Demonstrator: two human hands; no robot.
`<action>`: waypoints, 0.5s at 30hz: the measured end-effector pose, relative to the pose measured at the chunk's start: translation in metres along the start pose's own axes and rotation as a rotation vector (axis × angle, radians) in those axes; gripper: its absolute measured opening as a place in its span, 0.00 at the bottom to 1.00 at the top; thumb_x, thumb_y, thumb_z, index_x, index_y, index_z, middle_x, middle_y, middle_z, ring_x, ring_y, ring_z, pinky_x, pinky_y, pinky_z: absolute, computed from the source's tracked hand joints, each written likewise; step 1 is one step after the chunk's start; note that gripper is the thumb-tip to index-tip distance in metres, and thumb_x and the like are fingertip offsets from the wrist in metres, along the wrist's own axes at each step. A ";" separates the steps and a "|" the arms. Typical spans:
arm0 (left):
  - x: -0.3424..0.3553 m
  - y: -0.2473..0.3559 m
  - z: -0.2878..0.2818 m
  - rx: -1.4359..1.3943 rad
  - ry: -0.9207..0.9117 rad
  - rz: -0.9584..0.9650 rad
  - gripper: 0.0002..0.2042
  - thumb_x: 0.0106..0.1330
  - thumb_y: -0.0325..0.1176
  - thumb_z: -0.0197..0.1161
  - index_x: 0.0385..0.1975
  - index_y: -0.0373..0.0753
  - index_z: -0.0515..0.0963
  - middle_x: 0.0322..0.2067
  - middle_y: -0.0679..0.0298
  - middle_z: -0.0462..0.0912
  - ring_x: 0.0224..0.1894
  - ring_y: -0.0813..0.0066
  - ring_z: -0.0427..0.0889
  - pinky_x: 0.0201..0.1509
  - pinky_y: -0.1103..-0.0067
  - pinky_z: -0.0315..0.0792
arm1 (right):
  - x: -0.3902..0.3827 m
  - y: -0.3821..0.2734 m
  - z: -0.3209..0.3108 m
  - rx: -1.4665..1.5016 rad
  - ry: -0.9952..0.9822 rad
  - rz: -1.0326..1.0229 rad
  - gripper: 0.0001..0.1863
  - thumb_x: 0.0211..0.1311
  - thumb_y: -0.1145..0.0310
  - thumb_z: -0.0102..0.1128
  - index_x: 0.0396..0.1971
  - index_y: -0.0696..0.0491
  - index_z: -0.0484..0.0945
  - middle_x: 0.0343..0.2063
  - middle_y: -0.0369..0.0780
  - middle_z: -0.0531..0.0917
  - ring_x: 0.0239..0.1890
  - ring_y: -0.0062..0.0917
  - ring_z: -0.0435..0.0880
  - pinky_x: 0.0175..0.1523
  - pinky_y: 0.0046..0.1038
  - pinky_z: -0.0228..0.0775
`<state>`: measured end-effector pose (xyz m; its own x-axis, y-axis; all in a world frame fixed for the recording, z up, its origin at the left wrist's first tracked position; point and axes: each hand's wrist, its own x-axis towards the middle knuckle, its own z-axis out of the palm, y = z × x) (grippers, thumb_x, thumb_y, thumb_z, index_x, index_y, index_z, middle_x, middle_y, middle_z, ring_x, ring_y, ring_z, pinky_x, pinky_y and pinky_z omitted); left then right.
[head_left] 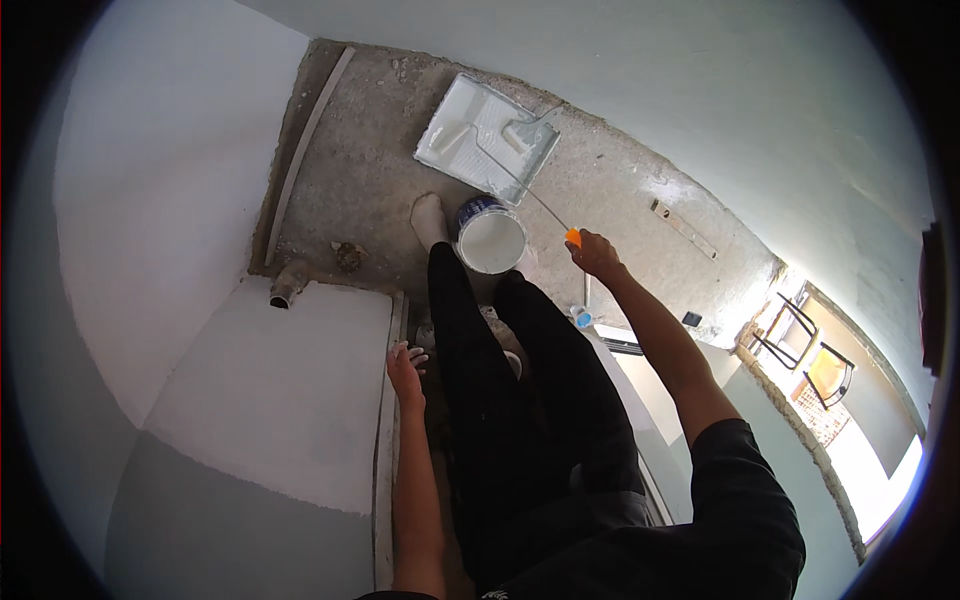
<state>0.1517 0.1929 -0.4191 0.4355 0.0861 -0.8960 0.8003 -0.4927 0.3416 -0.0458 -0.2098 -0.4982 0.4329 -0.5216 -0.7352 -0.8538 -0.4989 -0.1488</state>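
My right hand (595,255) grips an orange-handled roller (573,237) reaching into the tray (493,112), my left hand (405,375) is empty, and the wall (275,400) left of the tray seems partly whitened, grey remaining.

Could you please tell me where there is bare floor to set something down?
One bare patch of floor lies between the curved strip and the paint tray; another, between the tray and the flat bar. It is crowded where tray, bucket and orange-handled roller in the right hand come together.

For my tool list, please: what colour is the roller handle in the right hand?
The roller handle is orange; the head view shows it best.
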 end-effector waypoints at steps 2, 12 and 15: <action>-0.002 0.005 -0.001 0.016 -0.009 0.000 0.17 0.71 0.44 0.49 0.51 0.39 0.70 0.38 0.59 0.82 0.34 0.74 0.83 0.30 0.80 0.72 | -0.018 0.001 0.008 0.005 0.000 0.031 0.22 0.63 0.51 0.57 0.37 0.59 0.74 0.30 0.55 0.83 0.38 0.50 0.84 0.45 0.47 0.77; -0.014 0.009 -0.006 0.004 -0.024 0.132 0.14 0.71 0.41 0.50 0.48 0.40 0.70 0.34 0.62 0.83 0.30 0.75 0.83 0.24 0.82 0.69 | -0.105 0.024 -0.006 0.469 -0.174 0.121 0.26 0.64 0.47 0.56 0.29 0.61 0.77 0.24 0.49 0.82 0.25 0.40 0.83 0.32 0.40 0.74; -0.028 0.017 -0.019 0.008 -0.057 0.198 0.14 0.72 0.41 0.51 0.46 0.37 0.70 0.32 0.62 0.82 0.28 0.77 0.82 0.23 0.82 0.69 | -0.145 0.010 -0.051 0.641 -0.267 0.199 0.27 0.64 0.47 0.56 0.28 0.61 0.76 0.17 0.41 0.77 0.17 0.25 0.79 0.24 0.31 0.72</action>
<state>0.1603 0.1984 -0.3826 0.5600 -0.0623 -0.8262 0.6977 -0.5023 0.5108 -0.1024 -0.1749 -0.3590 0.2365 -0.3327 -0.9129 -0.9462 0.1348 -0.2942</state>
